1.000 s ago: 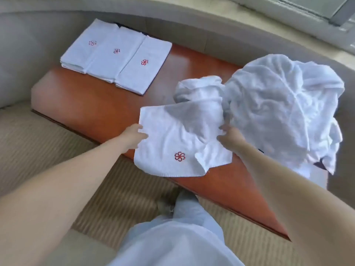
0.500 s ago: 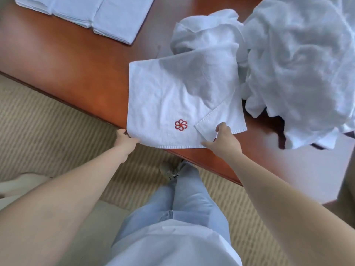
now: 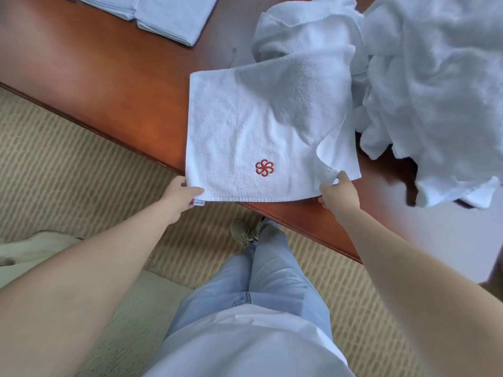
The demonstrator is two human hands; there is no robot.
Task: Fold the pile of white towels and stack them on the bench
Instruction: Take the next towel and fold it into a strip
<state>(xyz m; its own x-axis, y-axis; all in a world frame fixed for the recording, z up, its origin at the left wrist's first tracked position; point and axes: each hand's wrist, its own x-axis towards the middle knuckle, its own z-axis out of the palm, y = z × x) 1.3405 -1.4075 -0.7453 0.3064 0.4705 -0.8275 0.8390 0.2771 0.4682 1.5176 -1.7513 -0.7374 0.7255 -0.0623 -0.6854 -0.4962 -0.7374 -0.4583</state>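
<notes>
A white towel (image 3: 258, 126) with a red flower emblem lies spread on the brown wooden bench (image 3: 114, 85), its near hem at the bench's front edge. My left hand (image 3: 181, 195) pinches the towel's near left corner. My right hand (image 3: 337, 195) pinches the near right corner, where a flap of the towel is doubled over. The towel's far end runs up into the crumpled pile of white towels (image 3: 435, 85) at the right. Folded towels (image 3: 166, 17) lie side by side at the bench's far left, cut off by the frame's top.
A beige ribbed carpet (image 3: 68, 159) lies in front of the bench. My legs in light blue jeans (image 3: 272, 268) and a shoe stand close to the bench's front edge. A pale cushion-like object sits low at the left.
Both hands slid from the towel's sides down to its near corners and drew the towel toward the bench's front edge, flattening it. The view tilted down and closer.
</notes>
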